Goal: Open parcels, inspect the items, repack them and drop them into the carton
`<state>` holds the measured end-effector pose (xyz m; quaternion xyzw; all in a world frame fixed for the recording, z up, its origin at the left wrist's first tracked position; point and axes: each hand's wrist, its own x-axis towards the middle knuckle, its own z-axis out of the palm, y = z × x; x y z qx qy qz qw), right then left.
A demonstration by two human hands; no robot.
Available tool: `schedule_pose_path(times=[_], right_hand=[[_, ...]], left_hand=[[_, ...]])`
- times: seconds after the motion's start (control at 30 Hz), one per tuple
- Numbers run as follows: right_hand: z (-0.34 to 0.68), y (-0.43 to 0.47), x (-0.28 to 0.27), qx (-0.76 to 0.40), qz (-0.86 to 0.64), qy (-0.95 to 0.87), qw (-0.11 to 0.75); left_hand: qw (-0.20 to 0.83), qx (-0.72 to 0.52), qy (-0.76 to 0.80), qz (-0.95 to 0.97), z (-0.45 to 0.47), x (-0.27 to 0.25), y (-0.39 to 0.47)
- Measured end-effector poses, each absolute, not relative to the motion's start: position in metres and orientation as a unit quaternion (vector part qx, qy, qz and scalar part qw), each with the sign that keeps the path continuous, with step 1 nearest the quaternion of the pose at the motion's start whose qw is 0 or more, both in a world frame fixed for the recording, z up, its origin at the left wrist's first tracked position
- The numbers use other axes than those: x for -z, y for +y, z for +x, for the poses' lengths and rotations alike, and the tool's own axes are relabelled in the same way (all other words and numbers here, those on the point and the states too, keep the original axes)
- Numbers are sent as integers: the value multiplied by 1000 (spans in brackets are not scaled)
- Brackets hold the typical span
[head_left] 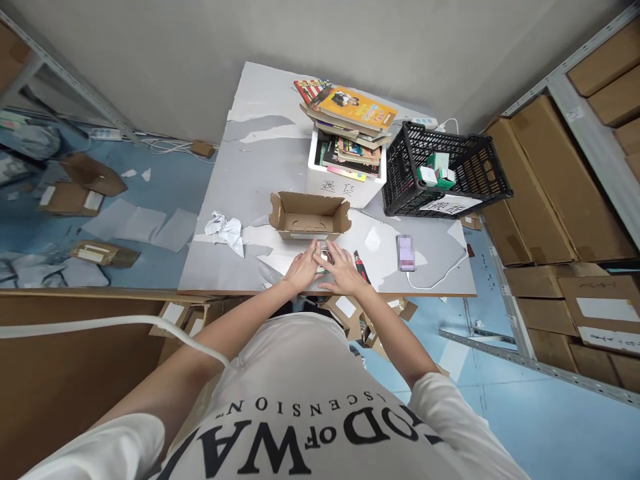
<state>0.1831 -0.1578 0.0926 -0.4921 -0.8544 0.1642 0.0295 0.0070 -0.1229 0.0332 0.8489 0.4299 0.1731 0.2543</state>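
Both hands are together at the table's front edge, over a small item with a round, dark centre and white and green parts. Fingers cover most of it, so its kind cannot be made out. My left hand touches its left side with fingers stretched forward. Across its right side lies my right hand, fingers spread and reaching toward the left hand. Just beyond the fingertips stands an open cardboard box, its inside facing up. A red and black utility knife lies right beside my right hand.
Crumpled paper lies left of the box. A phone with a white cable is on the right. Behind stand a white bin heaped with books and a black crate holding small green-white boxes. Shelves of cartons flank the right side.
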Motion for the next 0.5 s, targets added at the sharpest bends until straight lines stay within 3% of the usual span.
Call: schedule_pose_path(times=[0.23,0.4,0.5], right_hand=[[166,-141,-97,-144,-482,-864,-19],[174,-136,-115,-150,-503,-850,-42],[210,-133,-157,-142,-532,-835,7]], left_hand=[[422,-208,412,780,-17,-10,-129],[453,-149,466,745,-33,-10,-136],[450,-129,503,727,-45,-16,-134]])
